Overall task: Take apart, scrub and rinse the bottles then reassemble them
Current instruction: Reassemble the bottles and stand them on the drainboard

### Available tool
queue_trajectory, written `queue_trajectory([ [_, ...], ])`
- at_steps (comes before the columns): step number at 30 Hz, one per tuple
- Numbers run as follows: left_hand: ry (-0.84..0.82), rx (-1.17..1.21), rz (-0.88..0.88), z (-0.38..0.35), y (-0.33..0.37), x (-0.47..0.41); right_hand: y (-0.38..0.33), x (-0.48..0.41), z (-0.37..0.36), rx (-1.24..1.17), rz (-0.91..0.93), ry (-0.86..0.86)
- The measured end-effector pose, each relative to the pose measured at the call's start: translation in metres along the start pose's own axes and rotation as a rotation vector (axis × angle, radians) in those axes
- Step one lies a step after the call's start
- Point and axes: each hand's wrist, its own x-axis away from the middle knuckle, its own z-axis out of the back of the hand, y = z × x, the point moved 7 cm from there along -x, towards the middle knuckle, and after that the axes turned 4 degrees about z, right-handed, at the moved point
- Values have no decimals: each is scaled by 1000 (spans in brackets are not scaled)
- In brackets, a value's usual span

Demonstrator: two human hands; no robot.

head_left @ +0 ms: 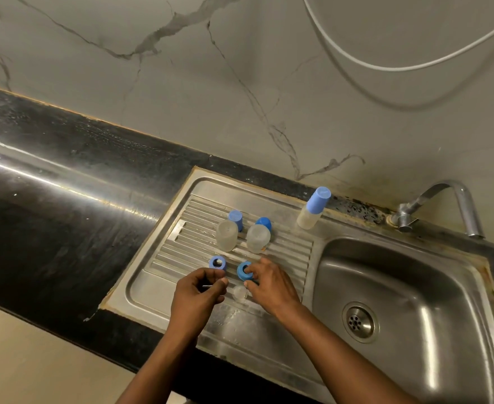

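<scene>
Drainboard (152, 275) centre crowded: two upturned bottles (227, 235) side by side, narrow gap between, blue caps (236, 219) just behind. Nearer, left ring (218, 263), right ring (244, 272) and clear teat (240, 293) are hemmed in by the left hand (199, 295), pinching a thin white stick (206, 286), and the right hand (272, 284), gripping the right ring. Capped bottle (312, 209) stood at far right corner. Room is left over the dark counter (50, 223), left, and the basin (400, 272), right, beneath the tap (461, 205).

Bottles (227, 235), rings (217, 262), caps (236, 218) on drainboard (286, 252)
</scene>
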Motion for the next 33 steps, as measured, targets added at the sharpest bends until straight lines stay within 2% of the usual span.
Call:
queue_trajectory([
  [4,-4,-1,-10,1,2,-2,-2,1,13,-90,-20,2],
  [9,-29,3,-51,-1,8,-4,-16,6,47,-443,-141,-4],
  [14,-151,14,-82,-14,17,-1,-41,24,60,-1005,-237,-330],
  [17,-141,71,-61,-16,19,4,-42,30,53,-1108,-280,-437],
  [21,-88,72,-30,-10,14,5,-36,29,38,-1157,-309,-426],
  [23,-56,85,-16,-3,12,5,-32,25,34,-1096,-314,-330],
  [26,-14,80,-20,8,9,6,-21,17,31,-675,-275,-174],
  [29,-1,67,-17,13,7,7,-18,19,13,-338,-221,-223],
  [33,-4,48,-24,12,9,10,-16,23,1,-219,-205,-188],
])
